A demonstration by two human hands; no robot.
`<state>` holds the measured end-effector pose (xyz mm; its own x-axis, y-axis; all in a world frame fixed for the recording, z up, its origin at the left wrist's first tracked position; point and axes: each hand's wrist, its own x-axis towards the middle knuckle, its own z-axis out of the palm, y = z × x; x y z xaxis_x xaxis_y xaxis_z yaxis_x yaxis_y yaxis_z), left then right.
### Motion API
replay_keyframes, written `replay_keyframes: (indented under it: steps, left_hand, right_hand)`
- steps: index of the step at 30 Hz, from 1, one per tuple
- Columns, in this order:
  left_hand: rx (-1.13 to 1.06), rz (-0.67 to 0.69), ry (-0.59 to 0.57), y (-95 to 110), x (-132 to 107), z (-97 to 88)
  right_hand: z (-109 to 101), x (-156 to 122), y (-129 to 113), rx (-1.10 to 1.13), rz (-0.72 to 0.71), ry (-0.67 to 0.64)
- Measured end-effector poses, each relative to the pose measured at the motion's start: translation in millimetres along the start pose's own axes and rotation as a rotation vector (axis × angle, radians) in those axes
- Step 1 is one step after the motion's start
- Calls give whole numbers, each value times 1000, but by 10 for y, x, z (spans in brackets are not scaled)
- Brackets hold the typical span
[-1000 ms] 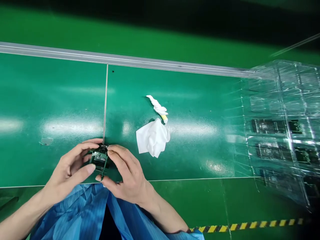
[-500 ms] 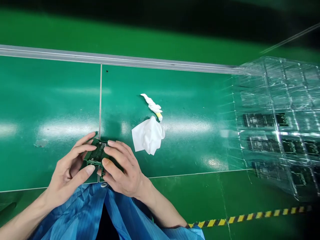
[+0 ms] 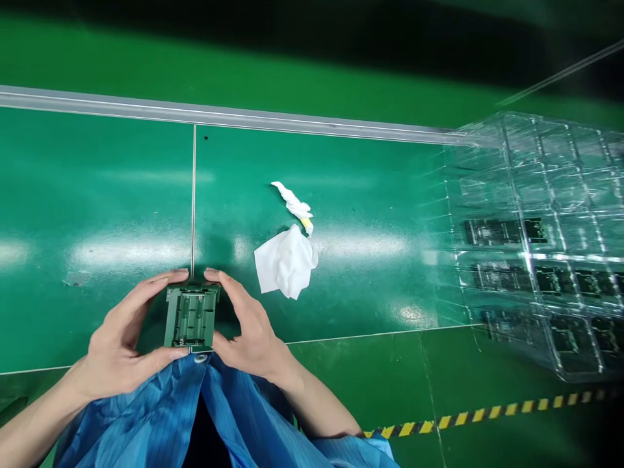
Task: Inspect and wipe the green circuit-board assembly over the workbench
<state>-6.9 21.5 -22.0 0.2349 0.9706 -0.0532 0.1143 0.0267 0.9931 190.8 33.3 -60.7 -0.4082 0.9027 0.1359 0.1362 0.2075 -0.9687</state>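
Note:
A dark green plastic battery housing (image 3: 194, 317), its slotted compartment and metal spring contacts facing up, is held in front of my body at the near table edge. My left hand (image 3: 123, 344) is closed on its left side, thumb along the near edge and fingers at the far edge. From the right, my right hand (image 3: 253, 330) grips the same housing between thumb and fingertips. To the right lies a crumpled white cloth (image 3: 286, 262) on the table. Just beyond it is a twisted white wipe (image 3: 292, 201) with a yellow part at its end.
The glossy green table (image 3: 361, 188) has a seam near my hands and a grey rail (image 3: 292, 121) along its far side. Stacked clear plastic trays (image 3: 517, 195) holding dark green parts stand on the right. Yellow-black tape (image 3: 468, 417) marks the floor.
The housing has been turned so its open compartment now faces up toward me. My right fingers have moved off its top to its right side, and both hands now frame it.

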Motion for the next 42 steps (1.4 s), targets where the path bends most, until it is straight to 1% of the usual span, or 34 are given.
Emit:
replay_keyframes:
  steps: [3, 5, 7, 10, 13, 16, 20, 24, 27, 30, 33, 35, 36, 37, 39, 41, 42]
  left_hand:
    - [72, -115, -102, 8, 6, -46]
    - [103, -167, -155, 12, 17, -67]
    - [105, -170, -186, 16, 39, -85]
    - [98, -138, -211, 26, 88, -112]
    - [98, -116, -204, 35, 130, -135]
    - [76, -100, -173, 39, 146, -135]
    - [89, -63, -118, 49, 134, -85]
    - [134, 21, -88, 69, 102, -20]
    - [169, 59, -88, 85, 70, 2]
    - [216, 45, -120, 106, 55, 4]
    - [232, -5, -108, 122, 71, -8]
    - [234, -78, -81, 113, 93, -31]
    - [230, -135, -74, 100, 102, -48]
    - [204, -208, -74, 81, 109, -68]
    - [66, -368, -76, 34, 107, -105]
    - [-89, -489, -55, -6, 89, -126]
    - [-122, -535, -28, -17, 76, -128]
  right_hand:
    - [-8, 23, 31, -94, -66, 27]
    - [-22, 35, 46, -144, -121, 28]
    - [-34, 44, 60, -176, -186, 26]
    - [-37, 57, 83, -172, -277, 26]
    - [-26, 82, 103, -167, -353, 41]
    - [-23, 118, 120, -242, -405, 70]
    - [-41, 139, 147, -379, -453, 77]
    - [-49, 116, 174, -424, -517, 85]
    - [-44, 113, 181, -456, -577, 145]
    - [-31, 131, 173, -489, -586, 196]
    - [-11, 142, 147, -500, -553, 189]
    - [-4, 136, 110, -476, -504, 157]
    - [-6, 131, 84, -438, -449, 124]
    - [-14, 129, 53, -379, -369, 87]
    - [-43, 136, -13, -186, -142, 4]
    - [-83, 168, -72, 72, 151, -75]
    - [-104, 191, -93, 193, 297, -103]
